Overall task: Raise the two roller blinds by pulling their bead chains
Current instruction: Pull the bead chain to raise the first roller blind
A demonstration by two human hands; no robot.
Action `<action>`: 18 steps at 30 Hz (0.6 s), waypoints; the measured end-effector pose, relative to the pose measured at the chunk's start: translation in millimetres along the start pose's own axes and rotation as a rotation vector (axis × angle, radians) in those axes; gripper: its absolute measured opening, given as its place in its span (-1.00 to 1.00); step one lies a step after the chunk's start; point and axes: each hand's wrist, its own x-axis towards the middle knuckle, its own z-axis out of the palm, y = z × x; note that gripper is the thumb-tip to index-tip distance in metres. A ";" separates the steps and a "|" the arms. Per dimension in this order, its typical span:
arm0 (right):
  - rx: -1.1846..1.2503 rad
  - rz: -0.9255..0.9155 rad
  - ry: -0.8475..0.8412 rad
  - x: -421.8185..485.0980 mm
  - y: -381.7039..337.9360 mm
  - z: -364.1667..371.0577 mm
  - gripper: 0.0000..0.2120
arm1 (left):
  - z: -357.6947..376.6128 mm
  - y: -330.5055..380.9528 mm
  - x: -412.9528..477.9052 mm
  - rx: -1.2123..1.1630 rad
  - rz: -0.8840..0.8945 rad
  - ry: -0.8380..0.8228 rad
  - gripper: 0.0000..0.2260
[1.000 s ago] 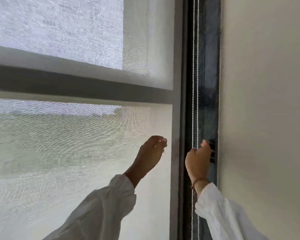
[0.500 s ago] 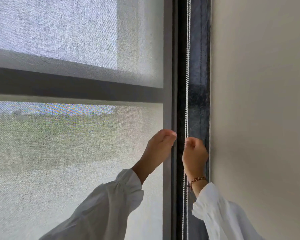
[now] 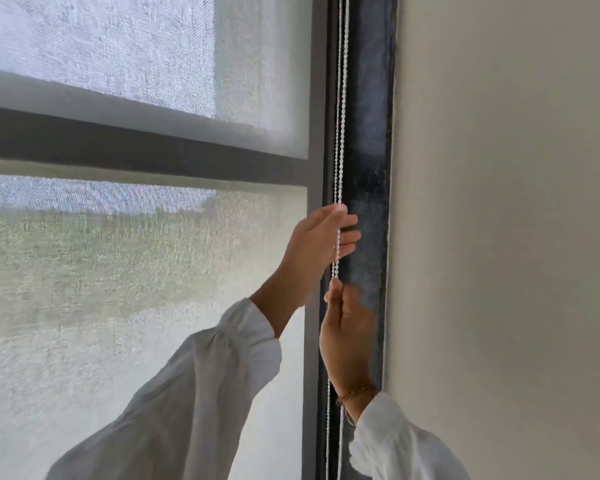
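A white bead chain hangs as a double strand down the dark window frame, right of the pale mesh roller blind. My left hand is up at the chain, its fingers curled round the strands. Just below it my right hand pinches the chain between thumb and fingers, a bracelet on its wrist. The blind covers the window; a dark crossbar shows through it. Both arms wear white sleeves. A second blind is not in view.
The dark vertical window frame runs right behind the chain. A plain beige wall fills the right half of the view, close to my right hand.
My left hand has moved right from the blind's edge onto the chain and closed on it. My right hand has slid down the chain, below the left.
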 end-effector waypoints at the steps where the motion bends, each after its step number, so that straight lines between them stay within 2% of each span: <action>1: 0.007 0.007 -0.002 -1.8 -5.6 -3.6 -0.37 | 1.0 6.9 -2.2 -0.038 0.020 0.004 -0.83; 5: 0.011 -0.017 0.005 -7.9 -31.3 -13.0 -0.38 | 5.9 30.9 -15.0 -0.065 0.064 0.023 -0.74; 8: 0.078 0.032 -0.028 -14.7 -56.3 -17.2 -0.44 | 5.2 45.5 -31.1 -0.068 0.104 0.117 -0.62; 10: 0.215 0.196 -0.053 -17.7 -69.4 -18.5 -0.54 | 1.8 53.6 -40.7 -0.017 0.174 0.188 -0.59; 13: 0.425 0.466 -0.081 -7.1 -93.0 -27.3 -0.57 | -8.3 67.9 -60.4 0.090 0.327 0.257 -0.58; 15: 0.476 0.547 -0.066 9.9 -110.6 -36.9 -0.61 | -12.0 78.5 -75.9 0.135 0.412 0.288 -0.56; 18: 0.558 0.556 -0.081 35.0 -149.1 -51.2 -0.68 | -14.4 97.4 -99.5 0.174 0.471 0.312 -0.57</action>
